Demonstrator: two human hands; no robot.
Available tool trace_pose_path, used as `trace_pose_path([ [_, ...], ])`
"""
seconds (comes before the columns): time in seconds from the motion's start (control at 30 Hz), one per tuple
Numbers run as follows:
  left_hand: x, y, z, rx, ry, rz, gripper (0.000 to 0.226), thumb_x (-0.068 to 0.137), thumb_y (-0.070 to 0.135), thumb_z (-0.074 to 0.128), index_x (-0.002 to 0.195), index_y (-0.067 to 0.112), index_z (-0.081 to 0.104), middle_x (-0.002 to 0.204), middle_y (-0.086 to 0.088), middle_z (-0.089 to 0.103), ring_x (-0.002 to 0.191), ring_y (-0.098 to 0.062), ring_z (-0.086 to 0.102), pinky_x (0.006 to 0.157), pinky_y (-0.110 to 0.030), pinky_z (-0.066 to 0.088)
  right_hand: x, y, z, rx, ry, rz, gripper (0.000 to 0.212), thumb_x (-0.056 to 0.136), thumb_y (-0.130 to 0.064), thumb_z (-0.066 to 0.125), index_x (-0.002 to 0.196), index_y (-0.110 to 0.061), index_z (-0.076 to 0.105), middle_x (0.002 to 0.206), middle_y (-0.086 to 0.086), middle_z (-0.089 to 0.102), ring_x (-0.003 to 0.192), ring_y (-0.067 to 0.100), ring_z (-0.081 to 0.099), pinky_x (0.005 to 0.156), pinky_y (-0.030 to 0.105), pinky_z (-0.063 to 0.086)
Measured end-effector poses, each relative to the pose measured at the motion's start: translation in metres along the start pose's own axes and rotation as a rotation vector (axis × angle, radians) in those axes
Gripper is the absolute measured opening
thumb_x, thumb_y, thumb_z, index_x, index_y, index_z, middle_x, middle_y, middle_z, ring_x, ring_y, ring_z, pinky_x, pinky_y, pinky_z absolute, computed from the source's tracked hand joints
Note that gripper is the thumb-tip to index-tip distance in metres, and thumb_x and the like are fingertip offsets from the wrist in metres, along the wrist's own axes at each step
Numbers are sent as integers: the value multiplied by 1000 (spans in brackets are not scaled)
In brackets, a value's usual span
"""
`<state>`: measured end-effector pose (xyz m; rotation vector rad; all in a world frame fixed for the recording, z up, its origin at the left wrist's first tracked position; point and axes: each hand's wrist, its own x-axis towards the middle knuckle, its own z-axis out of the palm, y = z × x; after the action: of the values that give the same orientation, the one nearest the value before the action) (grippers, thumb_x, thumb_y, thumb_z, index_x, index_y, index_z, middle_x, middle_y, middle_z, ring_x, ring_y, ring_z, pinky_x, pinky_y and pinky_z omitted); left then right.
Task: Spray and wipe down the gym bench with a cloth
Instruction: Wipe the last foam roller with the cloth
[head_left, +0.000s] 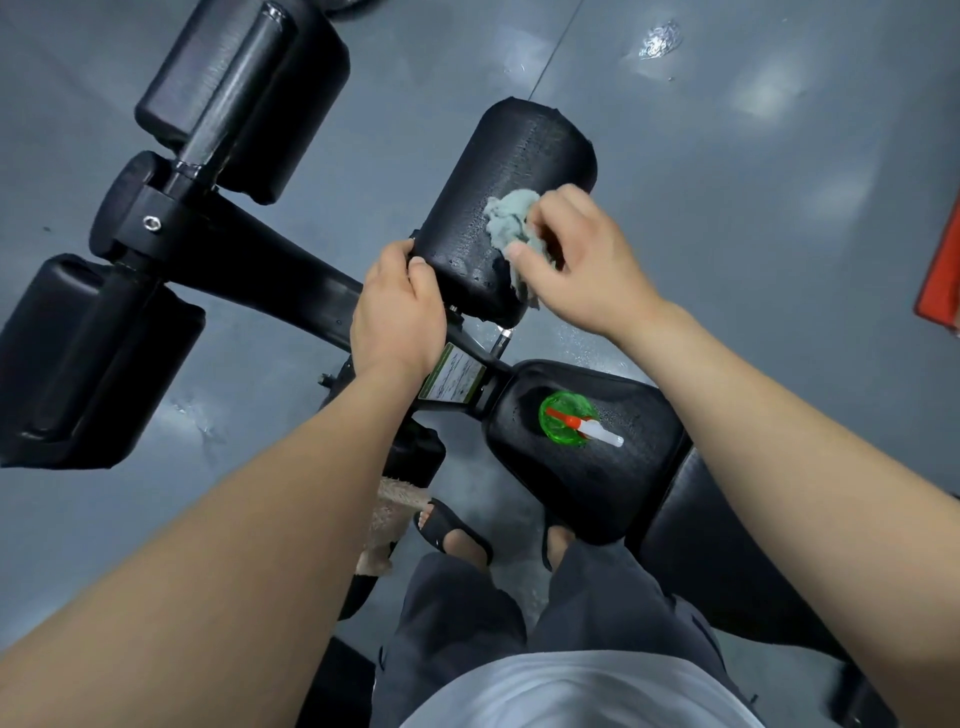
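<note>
Bare forearms reach out from 7 and 5 o'clock over a white shirt and grey shorts at the bottom edge. Between them, toward 5 o'clock from centre, the seat pad (587, 483) of the gym bench (291, 265) is black, grainy and beaded with droplets. A green spray bottle (566, 415) with a red-and-white trigger head stands upright on it.

At 12 o'clock from the bottle, near centre, a black roller pad (519, 150) sticks out from the frame, its skin wet and speckled. The left hand (397, 306) curls its fingers over the pad's near-left end and grips it. The right hand (582, 260) pinches a crumpled pale grey-green cloth (506, 218) between thumb and fingers and presses it on the pad's near-right side. Part of the cloth hangs over the near end. A green-bordered label (454, 379) sits on the frame just beside the left wrist.

More black pads lie at 11 o'clock (244, 88) and 9 o'clock (88, 358), joined by the frame's black beam. Open grey floor (753, 234) spreads from 12 to 3 o'clock, with a wet patch (660, 39) near 1 o'clock. A red object (943, 280) is cut off by the edge at 3 o'clock. Feet in black sandals (452, 530) stand at 6 o'clock under the seat's near edge.
</note>
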<state>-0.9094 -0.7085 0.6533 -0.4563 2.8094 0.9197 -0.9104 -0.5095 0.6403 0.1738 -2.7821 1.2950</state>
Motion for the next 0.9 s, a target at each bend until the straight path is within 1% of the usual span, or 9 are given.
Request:
trace_pose_path([
  [0.07, 0, -1, 0, 3, -2, -2, 42, 103, 36, 30, 138, 27, 53, 136, 3, 59, 121, -19, 54, 98, -35, 41, -4, -2, -1, -5, -67, -72, 22, 89, -25, 60, 100, -9, 51, 98, 2, 49, 85, 20, 49, 77, 38, 45],
  [0.13, 0, -1, 0, 7, -3, -5, 42, 103, 36, 30, 138, 28, 53, 136, 3, 59, 121, -19, 54, 98, -36, 41, 0, -2, -1, -19, -91, -119, 27, 91, -20, 58, 115, -11, 52, 110, 4, 55, 98, 20, 54, 85, 37, 48],
  [0.2, 0, -1, 0, 4, -6, -8, 42, 103, 36, 31, 138, 28, 52, 137, 3, 58, 121, -19, 54, 99, -37, 41, 9, 2, -1, -44, -34, -121, 28, 94, -20, 58, 122, -13, 57, 108, 7, 57, 96, 20, 55, 83, 34, 47],
  [0.27, 0, -1, -1, 6, -7, -10, 42, 104, 36, 31, 139, 28, 52, 138, 3, 58, 121, -19, 54, 100, -36, 40, 22, 6, -3, -66, 68, -57, 26, 95, -20, 57, 119, -13, 63, 101, 10, 56, 89, 22, 54, 77, 32, 45],
  [0.33, 1, 0, -1, 13, -5, -11, 41, 104, 36, 31, 138, 28, 52, 138, 2, 58, 119, -20, 54, 98, -36, 40, 36, 10, -6, -69, 147, 47, 27, 94, -20, 55, 119, -14, 64, 103, 12, 58, 92, 25, 55, 80, 31, 43],
  [0.4, 1, -1, -1, 13, -5, -17, 41, 104, 37, 30, 138, 30, 52, 138, 3, 57, 118, -20, 55, 96, -35, 40, 46, 9, -6, -77, 189, 124, 30, 94, -21, 51, 121, -17, 62, 104, 11, 60, 95, 26, 56, 79, 29, 39],
  [0.47, 1, -1, 0, 18, -8, -26, 42, 104, 37, 30, 139, 30, 51, 139, 2, 57, 119, -20, 55, 94, -34, 39, 49, 5, -2, -83, 198, 124, 30, 94, -21, 50, 121, -18, 62, 103, 9, 61, 95, 26, 56, 78, 30, 40],
  [0.77, 0, -2, -1, 34, -11, -24, 44, 105, 38, 28, 143, 30, 49, 142, 2, 56, 122, -20, 54, 92, -32, 36, 6, -12, 19, -22, 39, -17, 30, 94, -32, 63, 118, -14, 60, 103, 4, 61, 93, 22, 57, 78, 37, 47],
  [0.9, 0, -1, -1, 41, -7, -15, 44, 105, 37, 28, 142, 28, 50, 140, 0, 57, 123, -21, 54, 97, -34, 38, -11, -15, 25, -39, -68, -54, 36, 94, -44, 61, 116, -17, 55, 99, 5, 57, 88, 27, 57, 75, 41, 50],
])
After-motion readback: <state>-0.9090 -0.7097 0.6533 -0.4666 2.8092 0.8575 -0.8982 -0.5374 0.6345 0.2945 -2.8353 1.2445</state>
